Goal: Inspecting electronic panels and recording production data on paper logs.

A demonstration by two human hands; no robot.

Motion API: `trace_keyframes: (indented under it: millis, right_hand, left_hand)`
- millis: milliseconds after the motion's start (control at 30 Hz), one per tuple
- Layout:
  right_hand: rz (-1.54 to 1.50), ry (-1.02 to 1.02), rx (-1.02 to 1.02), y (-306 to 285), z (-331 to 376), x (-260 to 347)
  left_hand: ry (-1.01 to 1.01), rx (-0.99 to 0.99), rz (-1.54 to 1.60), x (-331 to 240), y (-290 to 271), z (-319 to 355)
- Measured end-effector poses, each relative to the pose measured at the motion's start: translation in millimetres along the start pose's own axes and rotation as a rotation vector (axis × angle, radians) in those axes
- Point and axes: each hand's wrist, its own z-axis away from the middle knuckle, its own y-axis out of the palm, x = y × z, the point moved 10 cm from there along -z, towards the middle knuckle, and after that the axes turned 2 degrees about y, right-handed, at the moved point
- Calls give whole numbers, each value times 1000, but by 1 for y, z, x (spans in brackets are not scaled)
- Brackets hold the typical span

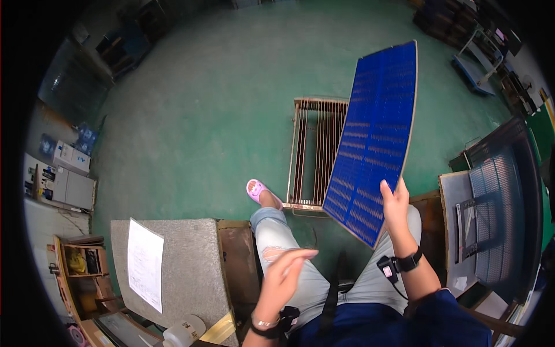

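My right hand (395,209) grips the lower right edge of a long blue panel (377,133), its thumb lying on the face. Rows of small marks run across the panel, which looks like a sheet of circuit boards. It is held tilted and slightly bowed, its top leaning away to the right. Over my left thigh, my left hand (283,280) hangs in the air, fingers stretched out and nothing in it, apart from the panel. Behind the panel a metal rack (296,150) with thin parallel rods stands on the floor, its right side partly hidden.
To my left, a grey-topped table (193,254) bears a written paper sheet (145,263) and a translucent white bottle (186,332). A dark mesh-sided crate (503,202) is at my right. A blue trolley (475,72) stands farther off on the green floor (231,98).
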Motion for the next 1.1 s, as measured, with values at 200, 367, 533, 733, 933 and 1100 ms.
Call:
trace_keyframes:
  millis: [200,367,533,733,933,1100]
  right_hand:
    - [177,-180,19,70,-51,-71]
    - [352,-181,-26,120,-60,-101]
    - [445,-60,-11,139,-63,-136]
    - [439,-32,17,143,-66,-152]
    - [505,-6,85,151,-90,-163]
    - [531,41,125,161,-91,-166]
  left_hand:
    - [1421,-713,-68,-182,-84,81]
    - [1236,-708,-248,-166,-88,46]
    - [1056,-696,-411,-143,-92,25]
    - [858,-718,-581,-109,-98,20]
    - [639,-779,-722,-70,-98,30]
    - [397,-779,-867,-42,-94,47]
